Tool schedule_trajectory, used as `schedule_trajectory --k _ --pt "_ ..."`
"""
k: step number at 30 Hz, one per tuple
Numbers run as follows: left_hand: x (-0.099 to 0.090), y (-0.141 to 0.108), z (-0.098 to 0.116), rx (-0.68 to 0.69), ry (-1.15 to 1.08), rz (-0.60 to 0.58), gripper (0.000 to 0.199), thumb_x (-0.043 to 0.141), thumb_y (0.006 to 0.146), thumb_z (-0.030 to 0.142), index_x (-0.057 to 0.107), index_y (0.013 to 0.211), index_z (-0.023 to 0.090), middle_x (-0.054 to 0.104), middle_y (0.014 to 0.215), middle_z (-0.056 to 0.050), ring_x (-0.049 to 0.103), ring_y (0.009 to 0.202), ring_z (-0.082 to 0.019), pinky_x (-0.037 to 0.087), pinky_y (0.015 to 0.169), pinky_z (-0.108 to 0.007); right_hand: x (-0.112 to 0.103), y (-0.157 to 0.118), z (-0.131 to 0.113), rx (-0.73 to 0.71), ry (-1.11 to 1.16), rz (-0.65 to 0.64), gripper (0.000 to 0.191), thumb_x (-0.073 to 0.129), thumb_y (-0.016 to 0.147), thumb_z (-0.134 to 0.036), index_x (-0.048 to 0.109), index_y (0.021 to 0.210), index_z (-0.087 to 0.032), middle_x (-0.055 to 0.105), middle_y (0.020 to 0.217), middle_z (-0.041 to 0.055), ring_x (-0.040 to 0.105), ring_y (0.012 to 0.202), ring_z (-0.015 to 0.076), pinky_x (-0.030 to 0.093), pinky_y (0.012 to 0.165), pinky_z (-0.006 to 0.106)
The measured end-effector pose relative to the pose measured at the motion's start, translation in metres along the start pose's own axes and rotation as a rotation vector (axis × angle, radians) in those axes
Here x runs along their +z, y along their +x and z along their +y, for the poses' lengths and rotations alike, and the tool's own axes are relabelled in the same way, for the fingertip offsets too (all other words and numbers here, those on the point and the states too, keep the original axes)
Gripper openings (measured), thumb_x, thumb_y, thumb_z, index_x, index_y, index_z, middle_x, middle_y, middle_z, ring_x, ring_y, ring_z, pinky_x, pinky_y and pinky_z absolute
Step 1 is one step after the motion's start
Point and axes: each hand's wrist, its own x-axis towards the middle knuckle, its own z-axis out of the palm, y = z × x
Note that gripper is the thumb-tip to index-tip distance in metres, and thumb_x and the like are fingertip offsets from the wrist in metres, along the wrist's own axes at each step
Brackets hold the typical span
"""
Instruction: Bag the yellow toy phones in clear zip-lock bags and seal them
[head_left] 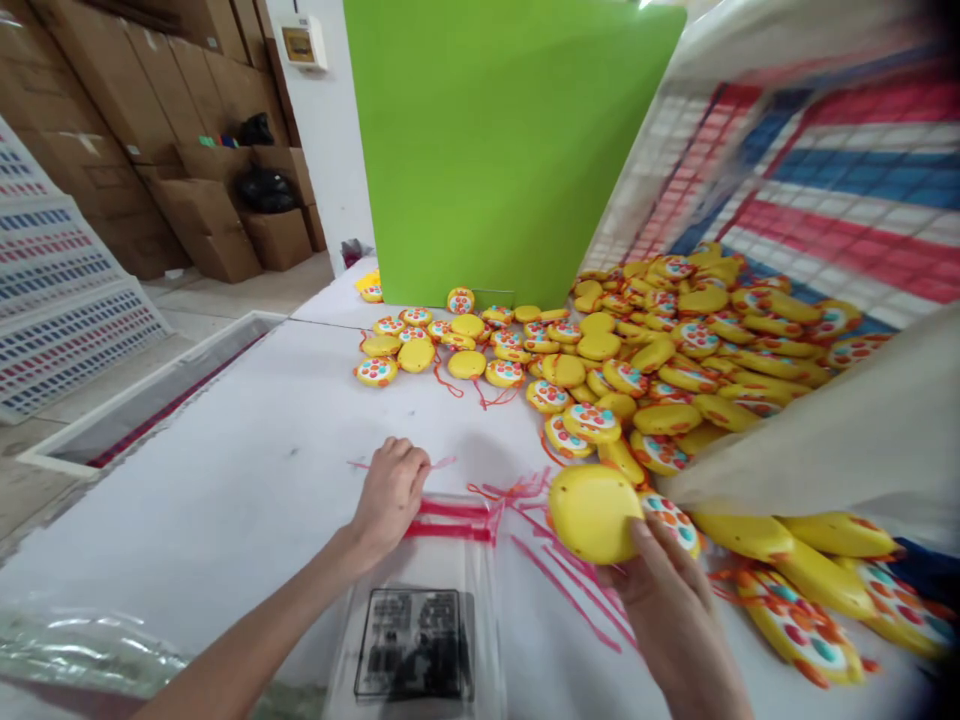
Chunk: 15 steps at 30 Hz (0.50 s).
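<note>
The fingers of the right hand (675, 600) pinch a yellow toy (592, 513) by its lower right rim, with the plain back toward the camera, and the fingertips also touch a second toy (670, 520) that lies face up just beside it. The fingers of the left hand (390, 492) are curled together and press down on the top of a clear bag (420, 610), at its red strip (450, 520). The bag lies flat near the front edge of the tabletop (225, 480), with a black printed label in its middle. The held toy hangs just above the tabletop, to the right of the bag mouth. The toy looks like hard, smooth plastic, so I judge it light and stiff, not fragile, perhaps a little slippery; the rim is a good place to hold it. The bag is thin, soft and probably slippery, so it seems to need a hand on it to stay in place. Thin pink strings (555, 570) lie loose between the bag and the toy. Farther out, a large pile of toys (675, 350) spreads over the right side of the tabletop, out of a woven sack (825, 200). A green board (502, 150) stands at the far edge.
</note>
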Motion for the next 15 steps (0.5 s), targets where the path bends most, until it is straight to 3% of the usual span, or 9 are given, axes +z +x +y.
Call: schedule_trajectory --k 7,11,13,15 --pt "0.056 0.058 0.056 0.106 -0.158 -0.137 0.020 0.047 0.080 0.011 0.063 0.070 0.015 0.060 0.075 -0.006 0.052 0.082 -0.021 0.039 0.082 -0.035 -0.046 -0.020 -0.045 -0.128 -0.019 0.190 0.041 0.077 0.061 -0.035 0.065 0.099 -0.023 0.063 0.097 0.0029 0.057 0.061 0.0127 0.048 0.038 0.019" --pt "0.088 0.079 0.086 0.169 -0.333 -0.339 0.019 0.054 0.073 0.010 0.067 0.084 0.016 0.066 0.077 -0.003 0.058 0.077 -0.017 0.045 0.075 -0.027 -0.060 -0.030 -0.052 -0.152 -0.037 0.250 0.041 0.077 0.060 -0.037 0.065 0.097 -0.025 0.061 0.098 0.0032 0.057 0.059 0.0131 0.049 0.038 0.022" --pt "0.095 0.092 0.090 0.182 -0.409 -0.444 0.038 0.062 0.066 0.012 0.063 0.104 0.018 0.068 0.081 -0.001 0.061 0.070 -0.015 0.047 0.066 -0.023 -0.066 -0.031 -0.051 -0.142 -0.046 0.240 0.042 0.075 0.063 -0.038 0.064 0.101 -0.027 0.060 0.100 0.0033 0.058 0.061 0.0140 0.050 0.039 0.023" --pt "0.094 0.107 0.088 0.162 -0.457 -0.474 0.057 0.065 0.063 0.015 0.054 0.118 0.018 0.068 0.093 -0.004 0.062 0.073 -0.016 0.048 0.065 -0.023 -0.069 -0.031 -0.048 -0.119 -0.049 0.225 0.046 0.075 0.063 -0.037 0.062 0.105 -0.028 0.058 0.104 0.0027 0.058 0.063 0.0138 0.050 0.039 0.023"
